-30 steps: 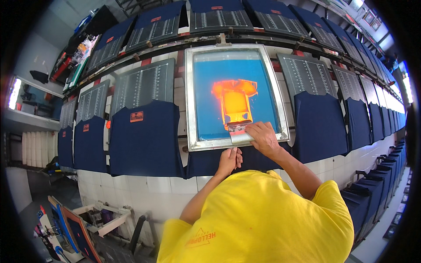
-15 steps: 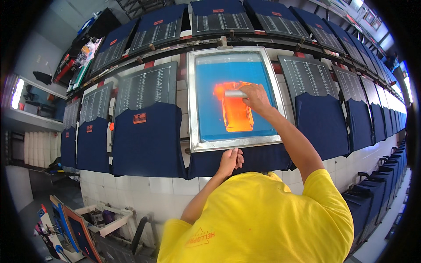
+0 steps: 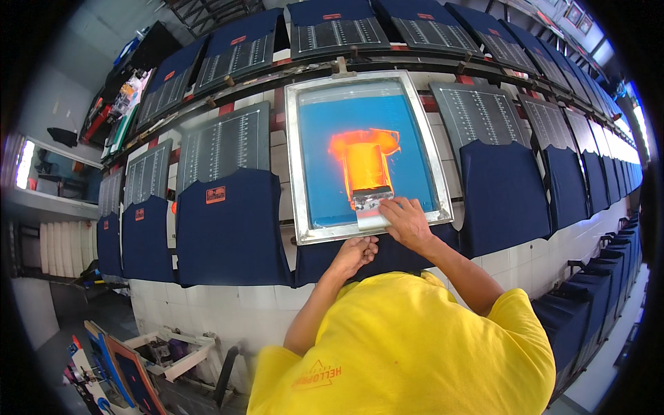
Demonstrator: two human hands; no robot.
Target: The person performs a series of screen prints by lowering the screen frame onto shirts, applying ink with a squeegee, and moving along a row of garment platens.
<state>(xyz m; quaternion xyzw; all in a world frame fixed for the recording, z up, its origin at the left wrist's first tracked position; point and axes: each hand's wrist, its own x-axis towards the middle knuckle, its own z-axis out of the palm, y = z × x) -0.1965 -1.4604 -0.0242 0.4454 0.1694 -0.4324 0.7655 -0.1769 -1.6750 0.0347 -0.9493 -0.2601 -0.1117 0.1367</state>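
Observation:
My right hand [image 3: 407, 223] is closed on the grip of a squeegee [image 3: 371, 216], at the near end of a screen printing frame [image 3: 293, 173]. The squeegee leans toward me, its dark blade edge against the blue mesh [image 3: 320, 138]. Bright orange ink [image 3: 362, 163] covers a block in the middle of the mesh, with a wider smear at its far end. My left hand [image 3: 355, 254] is curled closed just below the frame's near edge; whether its fingers hold anything is hidden. Beneath the frame, a navy shirt [image 3: 315, 268] shows along the near side.
To the left, a navy shirt [image 3: 225, 238] with a small orange print lies on a dark board [image 3: 225, 142]. Another shirt [image 3: 503, 200] lies right of the frame. A rail [image 3: 256, 72] runs behind, with a further row of shirts beyond. A dark-handled rack [image 3: 225, 373] stands lower left.
My right hand has drawn the squeegee from the mesh's middle toward me, to the near end. The orange smear has changed shape. My left hand stays closed near the frame's edge.

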